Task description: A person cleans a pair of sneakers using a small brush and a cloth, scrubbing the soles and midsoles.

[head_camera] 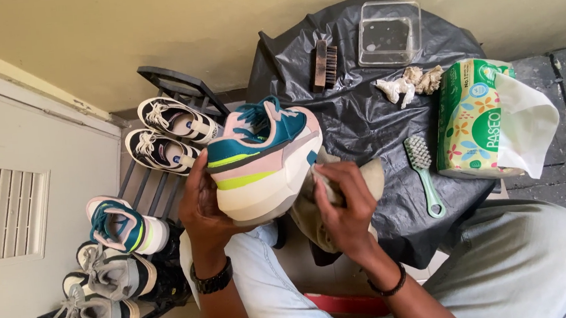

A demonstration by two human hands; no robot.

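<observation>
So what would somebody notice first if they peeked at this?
Probably the bright teal, pink and yellow shoe in the middle, held up by the left hand while the right hand presses a beige cloth to its heel. Next, the green tissue pack on the right.

table under black plastic sheet (pixel 367 119) | on it: wood brush (pixel 325 65), clear box (pixel 389 33), crumpled tissues (pixel 411 83), green brush (pixel 424 171), tissue pack (pixel 472 118) | rack (pixel 157 189) beside: sneakers (pixel 167 134)

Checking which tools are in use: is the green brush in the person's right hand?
No, the green brush lies on the black plastic sheet, while the right hand holds a cloth.
</observation>
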